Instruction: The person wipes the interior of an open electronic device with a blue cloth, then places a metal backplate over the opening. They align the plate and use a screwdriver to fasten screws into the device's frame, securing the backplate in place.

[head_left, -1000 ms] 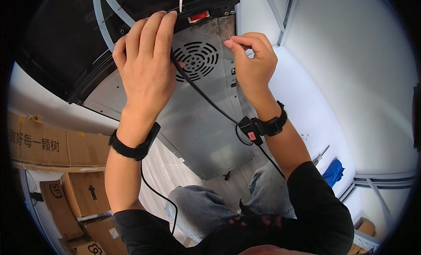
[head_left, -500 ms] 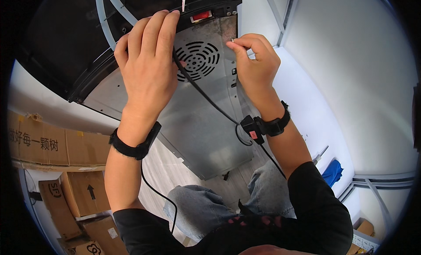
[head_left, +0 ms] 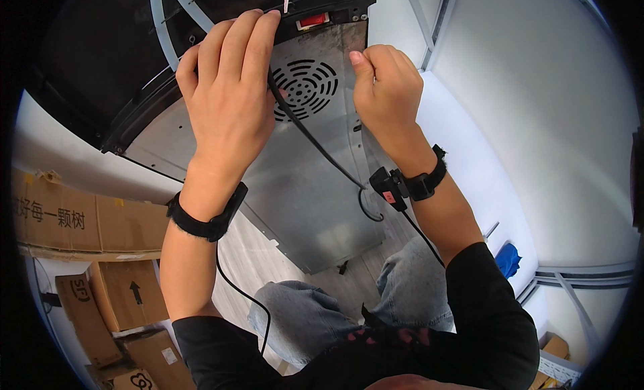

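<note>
A machine with a black upper part (head_left: 87, 47) and a grey metal panel (head_left: 305, 182) stands before me. My left hand (head_left: 231, 81) is closed over the black rim, fingertips on top and thumb tip showing below by the round vent (head_left: 305, 88). From beneath that hand a black power cable (head_left: 312, 145) runs down across the panel. To the right, beside the panel's edge, my right hand (head_left: 389, 88) is curled closed with the thumb up. Whatever it holds is hidden, apart from a tiny pale spot between the fingers. A red rocker switch (head_left: 313, 20) sits on the rim between the hands.
Two pale blue tubes (head_left: 159, 31) bend over the black part. Cardboard boxes (head_left: 131, 293) are stacked at the left. A blue cloth-like item (head_left: 508, 260) lies at the right, near a metal frame (head_left: 583, 276). Both wrists wear black straps; thin cords trail from them.
My right hand has turned and curled in; the small light-coloured thing at its fingertips no longer shows there. My left hand stays on the rim.
</note>
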Tool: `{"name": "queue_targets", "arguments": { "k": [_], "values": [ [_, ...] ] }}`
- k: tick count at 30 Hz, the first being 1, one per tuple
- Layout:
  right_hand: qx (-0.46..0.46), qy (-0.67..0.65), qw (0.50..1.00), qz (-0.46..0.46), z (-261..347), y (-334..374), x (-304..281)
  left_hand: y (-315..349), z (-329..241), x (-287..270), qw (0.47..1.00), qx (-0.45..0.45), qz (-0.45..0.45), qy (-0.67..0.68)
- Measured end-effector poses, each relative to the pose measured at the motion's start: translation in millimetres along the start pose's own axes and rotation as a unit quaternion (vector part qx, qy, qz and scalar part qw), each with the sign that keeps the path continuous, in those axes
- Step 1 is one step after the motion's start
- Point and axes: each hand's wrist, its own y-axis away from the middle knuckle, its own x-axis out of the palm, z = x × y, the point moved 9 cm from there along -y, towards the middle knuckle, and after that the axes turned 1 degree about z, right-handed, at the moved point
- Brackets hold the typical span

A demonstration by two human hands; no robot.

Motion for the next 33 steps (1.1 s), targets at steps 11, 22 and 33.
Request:
{"name": "queue_targets", "arguments": {
  "k": [11, 22, 33],
  "values": [
    [0.013, 0.056, 0.997, 0.042, -10.2, 8.9, 6.4, -0.1, 0.3, 0.0, 1.0, -0.005, -0.005, 0.014],
    [0.094, -0.054, 0.992, 0.061, -17.7, 14.9, -4.8, 0.8, 1.1, -0.2, 1.0, -0.01, -0.007, 0.002],
    [0.344, -0.209, 0.906, 0.134, -109.5, 89.2, -76.6, -5.1, -5.4, -2.2, 0.998, -0.054, 0.012, 0.017]
  ]
}}
